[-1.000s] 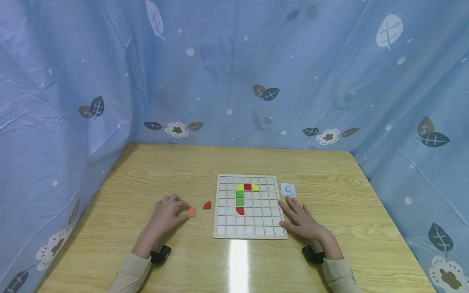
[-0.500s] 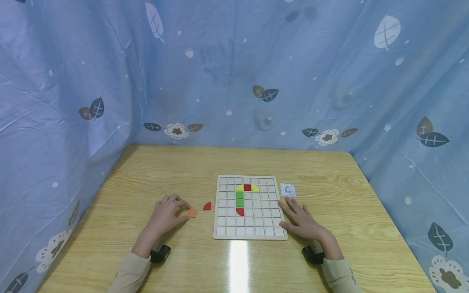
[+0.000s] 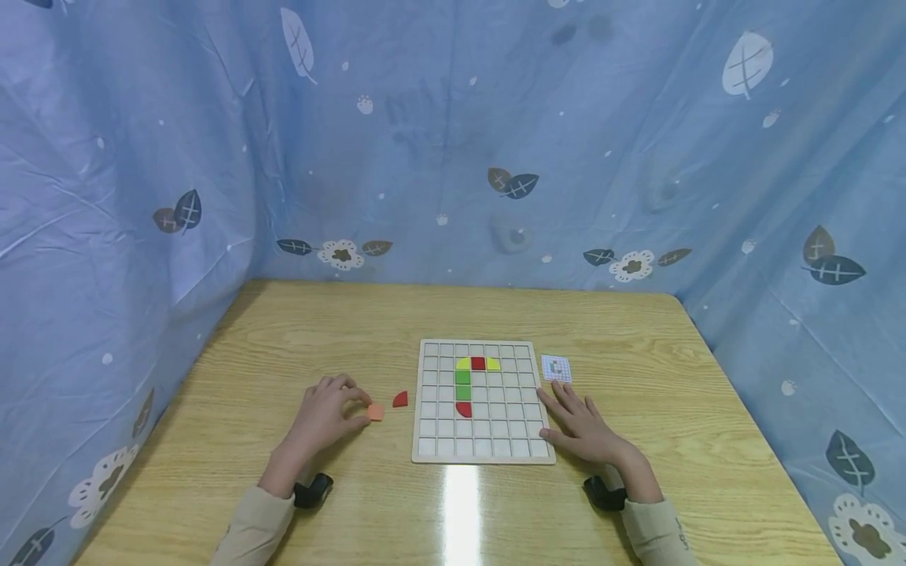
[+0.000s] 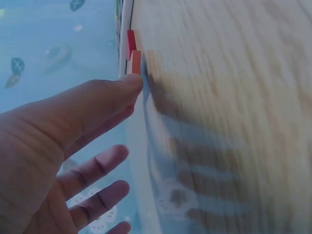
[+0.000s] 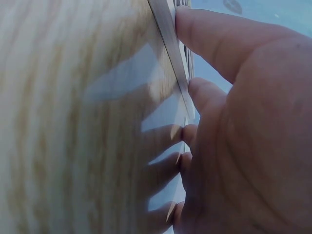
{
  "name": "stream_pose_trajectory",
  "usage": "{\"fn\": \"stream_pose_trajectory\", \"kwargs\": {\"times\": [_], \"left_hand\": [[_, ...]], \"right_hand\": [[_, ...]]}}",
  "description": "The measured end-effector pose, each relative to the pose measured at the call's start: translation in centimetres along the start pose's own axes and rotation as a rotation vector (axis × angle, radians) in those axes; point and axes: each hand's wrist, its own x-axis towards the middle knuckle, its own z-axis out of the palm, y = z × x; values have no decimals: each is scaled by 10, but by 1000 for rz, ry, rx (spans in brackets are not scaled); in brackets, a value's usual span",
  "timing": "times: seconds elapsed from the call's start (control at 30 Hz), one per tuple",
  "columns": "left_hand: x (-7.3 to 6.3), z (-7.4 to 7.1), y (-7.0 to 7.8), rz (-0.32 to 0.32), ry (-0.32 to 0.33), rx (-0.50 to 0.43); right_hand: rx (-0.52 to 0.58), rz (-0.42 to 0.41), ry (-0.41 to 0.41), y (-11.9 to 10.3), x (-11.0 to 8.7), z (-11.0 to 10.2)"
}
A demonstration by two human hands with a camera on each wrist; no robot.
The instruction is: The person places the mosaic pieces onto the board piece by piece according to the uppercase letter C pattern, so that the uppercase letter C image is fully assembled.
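Note:
My left hand (image 3: 325, 414) pinches an orange square tile (image 3: 376, 413) between thumb and index finger, left of the board. In the left wrist view the orange tile (image 4: 136, 62) juts out past the thumb tip, and the other fingers are spread apart from it. A red quarter-circle tile (image 3: 400, 399) lies between that hand and the white grid board (image 3: 439, 448). The fingers of my right hand (image 3: 583, 428) are spread, with the thumb and index finger touching the board's right edge. On the board, yellow, red and green tiles (image 3: 463, 385) form a hook shape.
A small card (image 3: 556, 368) printed with a grid and a coloured pattern lies beside the board's upper right corner, just beyond the right fingertips. The wooden table (image 3: 340, 314) is bordered by a blue patterned curtain (image 3: 425, 157) at the back and sides.
The left hand and the orange tile have shifted slightly to the right, towards the red quarter-circle tile. The right hand stays where it was, and the board's tiles look the same.

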Motion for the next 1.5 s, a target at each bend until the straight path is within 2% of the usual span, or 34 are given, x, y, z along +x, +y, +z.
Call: {"fn": "stream_pose_trajectory", "kwargs": {"times": [0.33, 0.57, 0.73, 0.87, 1.03, 1.23, 1.5], "left_hand": [[5, 2, 11, 37, 69, -29], [14, 11, 25, 59, 75, -70], [18, 16, 36, 58, 89, -79], [22, 23, 45, 44, 77, -86], [24, 31, 55, 18, 52, -117], [26, 37, 62, 49, 45, -140], [31, 43, 77, 66, 27, -106]], "right_hand": [[-7, -5, 0, -1, 0, 2], [-7, -3, 12, 1, 1, 1], [-2, -40, 19, 3, 0, 3], [22, -65, 36, 0, -1, 2], [4, -24, 20, -2, -1, -1], [-6, -2, 2, -4, -1, -3], [-5, 1, 0, -5, -1, -2]]}}
